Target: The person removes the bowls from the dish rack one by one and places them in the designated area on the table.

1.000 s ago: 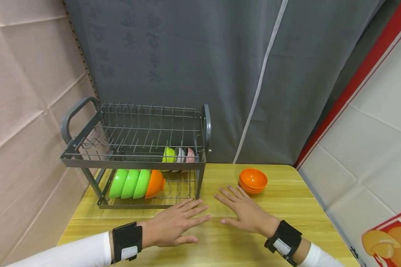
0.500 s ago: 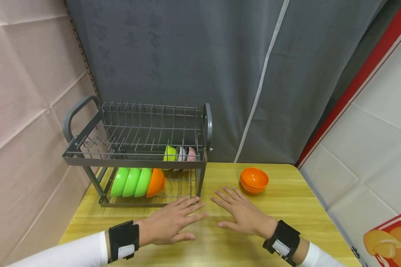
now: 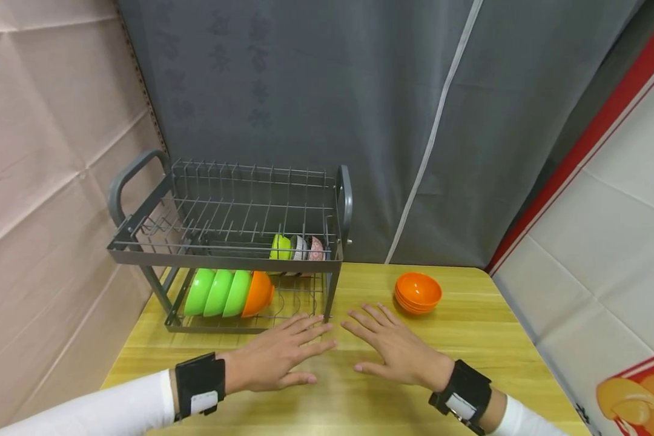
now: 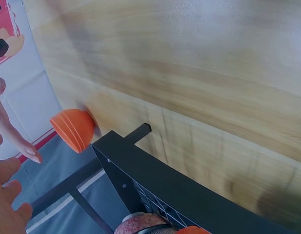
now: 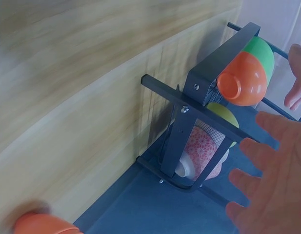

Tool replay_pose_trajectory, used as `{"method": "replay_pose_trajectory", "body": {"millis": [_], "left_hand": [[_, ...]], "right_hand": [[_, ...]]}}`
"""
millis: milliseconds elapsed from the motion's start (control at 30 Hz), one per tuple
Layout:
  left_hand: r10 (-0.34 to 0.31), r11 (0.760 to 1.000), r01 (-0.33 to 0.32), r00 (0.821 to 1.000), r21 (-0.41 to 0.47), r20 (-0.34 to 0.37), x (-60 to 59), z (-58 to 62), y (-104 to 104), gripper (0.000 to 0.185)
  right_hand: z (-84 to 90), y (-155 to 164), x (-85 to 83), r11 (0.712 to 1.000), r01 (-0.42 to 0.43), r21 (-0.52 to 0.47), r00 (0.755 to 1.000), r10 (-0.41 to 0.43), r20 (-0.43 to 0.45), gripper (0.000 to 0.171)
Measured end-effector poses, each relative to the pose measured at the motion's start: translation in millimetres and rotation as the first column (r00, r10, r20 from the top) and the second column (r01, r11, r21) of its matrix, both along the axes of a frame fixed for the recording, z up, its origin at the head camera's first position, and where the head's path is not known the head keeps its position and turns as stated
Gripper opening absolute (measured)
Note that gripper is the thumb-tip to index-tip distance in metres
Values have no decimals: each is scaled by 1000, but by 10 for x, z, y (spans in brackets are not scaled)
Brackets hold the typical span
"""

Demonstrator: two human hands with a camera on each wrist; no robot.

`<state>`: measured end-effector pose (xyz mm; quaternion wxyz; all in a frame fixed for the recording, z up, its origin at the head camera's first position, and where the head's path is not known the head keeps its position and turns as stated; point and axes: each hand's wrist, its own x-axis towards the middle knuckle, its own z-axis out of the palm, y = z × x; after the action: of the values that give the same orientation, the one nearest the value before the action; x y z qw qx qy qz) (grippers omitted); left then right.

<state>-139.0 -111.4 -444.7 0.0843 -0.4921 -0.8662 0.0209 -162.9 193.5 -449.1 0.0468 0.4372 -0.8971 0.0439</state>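
Both hands hover over the table with fingers spread and nothing held. My left hand (image 3: 280, 356) is in front of the right end of a two-tier dish rack (image 3: 226, 261). To its right, my right hand (image 3: 395, 348) is nearest a small stack of orange bowls (image 3: 418, 292), its fingertips just short of them. Several green bowls (image 3: 218, 293) and an orange bowl (image 3: 258, 294) stand on edge in the rack's lower tier. Farther back, a lime bowl (image 3: 280, 247), a grey-white bowl and a pink patterned bowl (image 5: 201, 148) show partly through the wires.
The wooden table (image 3: 360, 399) spreads under both hands. A grey curtain (image 3: 316, 85) hangs behind it, a pale cloth wall (image 3: 49, 212) rises at the left and a white panel (image 3: 594, 254) at the right. The rack's side handles stick up above its upper tier.
The head view has shifted slightly, so rack and bowls sit a little farther right and higher. Both hands stay spread in almost the same place.
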Motion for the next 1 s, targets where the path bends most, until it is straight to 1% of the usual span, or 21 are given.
{"method": "replay_pose_trajectory", "body": {"millis": [233,433,633,867,1000], "left_hand": [[8,999,-8,1000,39,7,-14,12,-72,67],[46,997,-46,999,61,5,-15,-22,-160,67],[67,994,-69,997,86,24,-3,-39,-227,67],[104,990,-106,994,90,29,-3,-10,-269,67],[111,989,-113,993,95,29,3,-9,-296,67]], "right_hand": [[29,-62,49,1000,-24,6,1000,24,-11,78],[18,-116,77,999,-34,19,999,34,-7,79],[-3,-153,94,998,-51,24,999,51,-15,79],[-25,-208,119,997,-67,28,998,68,-16,80],[-29,-251,135,996,-81,26,996,82,-21,80]]}}
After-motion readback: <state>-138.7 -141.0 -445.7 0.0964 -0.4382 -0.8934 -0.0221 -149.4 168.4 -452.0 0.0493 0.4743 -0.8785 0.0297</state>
